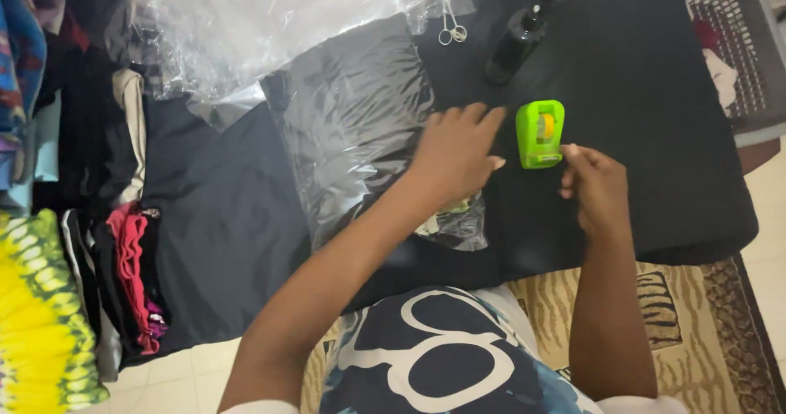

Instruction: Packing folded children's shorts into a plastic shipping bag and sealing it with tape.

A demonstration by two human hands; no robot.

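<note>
- Left hand (454, 156): lies palm down, fingers together and stretched flat, pressing on the right edge of a clear plastic bag (360, 127) that holds a dark folded garment; the fingertips point toward the tape dispenser and stop just short of it.
- Right hand (594, 186): fingers curled together with thumb and forefinger pinched just below the lower right corner of the tape dispenser; whether a strip of tape lies between them cannot be told.
- Tape dispenser (539, 133): bright green, with a yellow roll inside, lying on the black table (655, 119) between the two hands.
- Dark spray bottle (514, 45): lies tilted on the table, beyond the dispenser.
- Small scissors (451, 31): rest at the far edge of the table, near the crumpled clear plastic sheet (278, 21).
- Folded clothes: a pink pile (131, 275) and a yellow-green pile (41, 316) stand at the left, well apart from the hands.
- Patterned rug (696, 316): covers the floor under the table's near right corner.
</note>
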